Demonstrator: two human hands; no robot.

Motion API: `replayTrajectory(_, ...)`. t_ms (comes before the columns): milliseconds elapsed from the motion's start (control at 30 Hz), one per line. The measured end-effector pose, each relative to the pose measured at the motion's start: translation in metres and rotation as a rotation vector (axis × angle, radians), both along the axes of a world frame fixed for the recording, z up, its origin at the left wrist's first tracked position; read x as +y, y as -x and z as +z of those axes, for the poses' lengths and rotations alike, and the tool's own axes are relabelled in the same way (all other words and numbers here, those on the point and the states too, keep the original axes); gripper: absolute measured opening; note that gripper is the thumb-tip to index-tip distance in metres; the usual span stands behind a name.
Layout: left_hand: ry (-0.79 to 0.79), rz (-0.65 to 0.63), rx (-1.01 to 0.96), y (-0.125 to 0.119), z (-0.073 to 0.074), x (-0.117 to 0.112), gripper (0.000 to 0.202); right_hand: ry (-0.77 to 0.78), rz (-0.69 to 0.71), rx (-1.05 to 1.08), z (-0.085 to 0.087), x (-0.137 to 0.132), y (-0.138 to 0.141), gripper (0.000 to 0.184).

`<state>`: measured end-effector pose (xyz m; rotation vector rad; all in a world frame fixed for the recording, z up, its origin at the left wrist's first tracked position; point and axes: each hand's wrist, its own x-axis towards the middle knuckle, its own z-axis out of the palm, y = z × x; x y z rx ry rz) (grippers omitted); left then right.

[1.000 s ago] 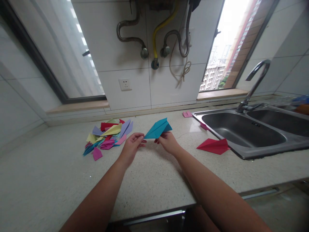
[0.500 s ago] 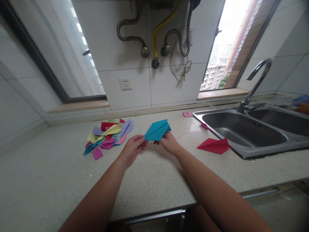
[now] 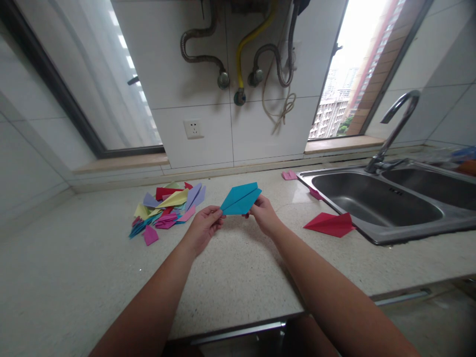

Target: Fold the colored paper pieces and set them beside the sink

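A teal paper plane (image 3: pixel 240 199) is held just above the speckled countertop (image 3: pixel 230 277), nose pointing left. My left hand (image 3: pixel 203 229) pinches the pointed nose with closed fingertips. My right hand (image 3: pixel 265 215) grips the plane's rear underside, fingers closed on the fold. To the left of my hands lies a heap of folded coloured papers (image 3: pixel 167 208). A red paper plane (image 3: pixel 329 224) rests on the counter beside the sink, right of my right hand.
A steel double sink (image 3: pixel 375 198) with a curved tap (image 3: pixel 396 124) fills the right side. Small pink paper scraps (image 3: pixel 288 175) lie near the sink's far corner. A wall socket (image 3: pixel 193 129), pipes and hoses (image 3: pixel 238 54) are behind. The counter's front edge runs below my forearms.
The teal plane has flattened and shifted slightly left and down between my hands. My right hand moved a little up along its rear. Nothing else moved.
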<state>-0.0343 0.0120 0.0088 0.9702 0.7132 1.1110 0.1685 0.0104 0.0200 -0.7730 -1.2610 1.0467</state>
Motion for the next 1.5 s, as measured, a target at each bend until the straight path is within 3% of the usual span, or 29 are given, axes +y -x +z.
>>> replayTrajectory(433,-0.006,0.009,0.000,0.001,0.000,-0.001,0.033,-0.019,-0.011,0.078,-0.006,0.005,-0.002,0.005)
replayTrajectory(1033,-0.018,0.010,0.000,0.002,0.001,0.001,0.027,0.016,-0.006,0.082,0.006,-0.002,0.000,0.019)
replayTrajectory(1500,0.000,0.015,-0.028,0.002,0.003,0.000,0.030,-0.114,-0.265,-0.118,0.006,-0.003,-0.007,0.024)
